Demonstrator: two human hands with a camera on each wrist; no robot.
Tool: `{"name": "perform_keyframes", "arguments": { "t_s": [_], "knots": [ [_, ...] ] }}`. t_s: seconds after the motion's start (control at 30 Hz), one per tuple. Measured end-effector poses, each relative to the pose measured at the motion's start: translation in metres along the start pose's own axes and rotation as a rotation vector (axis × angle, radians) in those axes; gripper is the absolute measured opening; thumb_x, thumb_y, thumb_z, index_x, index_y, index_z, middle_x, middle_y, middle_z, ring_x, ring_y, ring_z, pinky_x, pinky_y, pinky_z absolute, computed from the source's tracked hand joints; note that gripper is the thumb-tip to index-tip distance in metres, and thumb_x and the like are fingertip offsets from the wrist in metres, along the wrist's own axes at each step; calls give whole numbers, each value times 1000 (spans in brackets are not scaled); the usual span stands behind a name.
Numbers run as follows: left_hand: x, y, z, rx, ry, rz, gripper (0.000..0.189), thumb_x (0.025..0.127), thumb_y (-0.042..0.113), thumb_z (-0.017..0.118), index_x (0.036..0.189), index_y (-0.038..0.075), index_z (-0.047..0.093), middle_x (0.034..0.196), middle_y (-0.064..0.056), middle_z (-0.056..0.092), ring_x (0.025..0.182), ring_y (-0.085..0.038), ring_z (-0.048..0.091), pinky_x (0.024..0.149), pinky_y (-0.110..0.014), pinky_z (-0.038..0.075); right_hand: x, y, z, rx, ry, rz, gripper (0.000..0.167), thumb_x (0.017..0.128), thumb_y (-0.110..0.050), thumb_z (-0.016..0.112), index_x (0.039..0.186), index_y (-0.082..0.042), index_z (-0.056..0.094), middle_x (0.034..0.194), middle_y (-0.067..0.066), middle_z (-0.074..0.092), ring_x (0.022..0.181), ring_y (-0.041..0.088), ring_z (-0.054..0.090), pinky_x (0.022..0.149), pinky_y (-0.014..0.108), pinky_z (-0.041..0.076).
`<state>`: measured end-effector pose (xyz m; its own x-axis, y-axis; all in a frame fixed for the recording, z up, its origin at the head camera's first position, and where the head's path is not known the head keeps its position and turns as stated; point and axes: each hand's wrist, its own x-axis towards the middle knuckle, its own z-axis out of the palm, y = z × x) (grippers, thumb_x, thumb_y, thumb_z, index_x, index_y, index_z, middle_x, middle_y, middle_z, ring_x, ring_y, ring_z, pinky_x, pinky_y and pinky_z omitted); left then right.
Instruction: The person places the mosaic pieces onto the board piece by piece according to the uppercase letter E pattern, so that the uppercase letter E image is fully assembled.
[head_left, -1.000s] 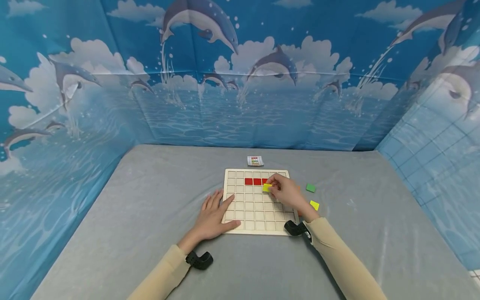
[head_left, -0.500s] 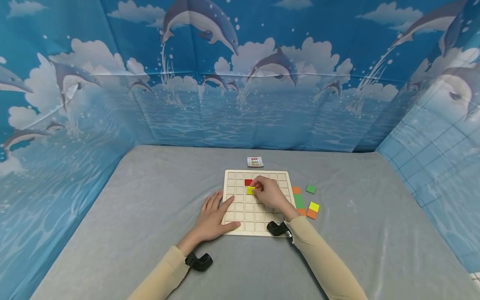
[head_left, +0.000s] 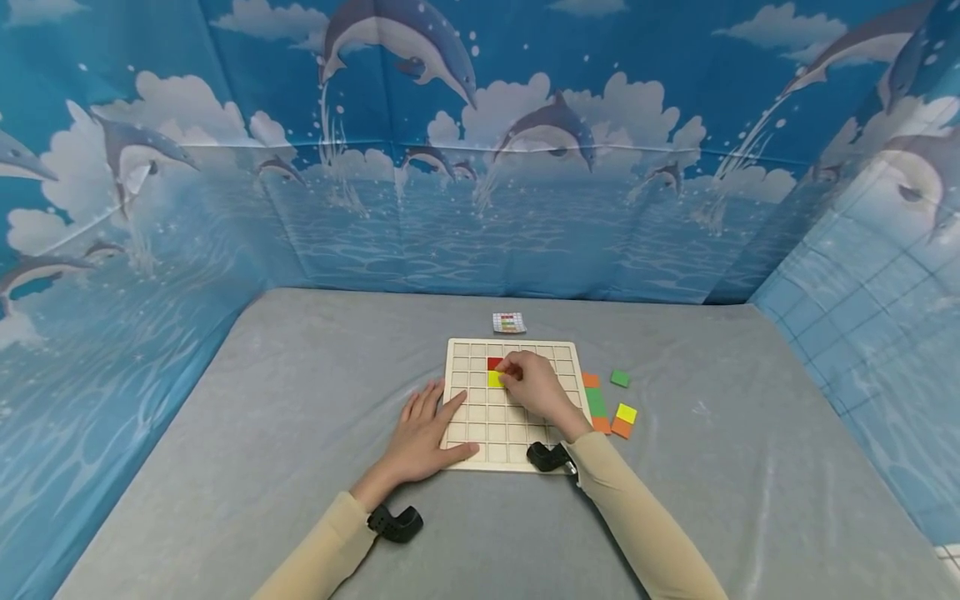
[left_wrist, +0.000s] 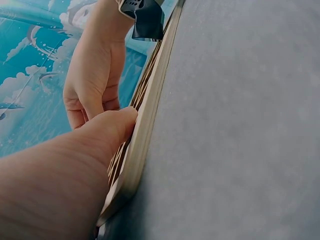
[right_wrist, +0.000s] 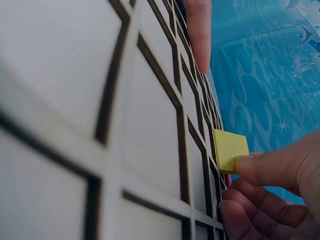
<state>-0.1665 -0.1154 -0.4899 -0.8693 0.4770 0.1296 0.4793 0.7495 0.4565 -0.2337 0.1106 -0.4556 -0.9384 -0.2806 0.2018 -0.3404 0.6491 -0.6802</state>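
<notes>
A pale wooden grid board [head_left: 498,433] lies on the grey cloth. My right hand [head_left: 534,385] pinches a yellow square tile [right_wrist: 231,150] between thumb and finger; in the right wrist view its edge meets the board. In the head view the yellow tile sits just below a red tile [head_left: 494,363], and the hand hides the cells to their right. My left hand [head_left: 422,437] rests on the board's left side with fingers spread, its thumb [left_wrist: 125,117] over the edge in the left wrist view.
Right of the board lie orange and green tiles [head_left: 596,402], partly behind the right arm, a lone green tile [head_left: 619,378], and a yellow tile [head_left: 626,413] against an orange one [head_left: 622,428]. A small printed pattern card [head_left: 509,322] lies beyond the board. A dolphin-print curtain [head_left: 480,225] surrounds the table.
My right hand has carried the yellow tile left across the board and lowered it slightly to the spot below the leftmost red tile. My left hand has stayed in place.
</notes>
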Motion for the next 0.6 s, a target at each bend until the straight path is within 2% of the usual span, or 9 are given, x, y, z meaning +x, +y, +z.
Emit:
{"name": "perform_keyframes", "arguments": {
  "t_s": [0.23, 0.6],
  "knots": [
    [-1, 1, -1, -4, 23, 12, 79, 88, 59, 54, 150, 16, 32, 154, -21, 14, 142, -34, 6, 110, -51, 2, -3, -3, -1, -94, -46, 7, 11, 87, -8, 68, 97, -4, 71, 80, 1, 53, 70, 15, 48, 64, 31, 43],
    [-1, 2, -3, -2, -11, -10, 81, 88, 61, 52, 151, 18, 28, 155, -19, 11, 142, -31, 3, 111, -47, 0, -11, -9, -3, -148, -85, -2, 21, 85, -12, 71, 104, -3, 72, 84, 1, 55, 73, 16, 50, 67, 32, 44]
  ]
}}
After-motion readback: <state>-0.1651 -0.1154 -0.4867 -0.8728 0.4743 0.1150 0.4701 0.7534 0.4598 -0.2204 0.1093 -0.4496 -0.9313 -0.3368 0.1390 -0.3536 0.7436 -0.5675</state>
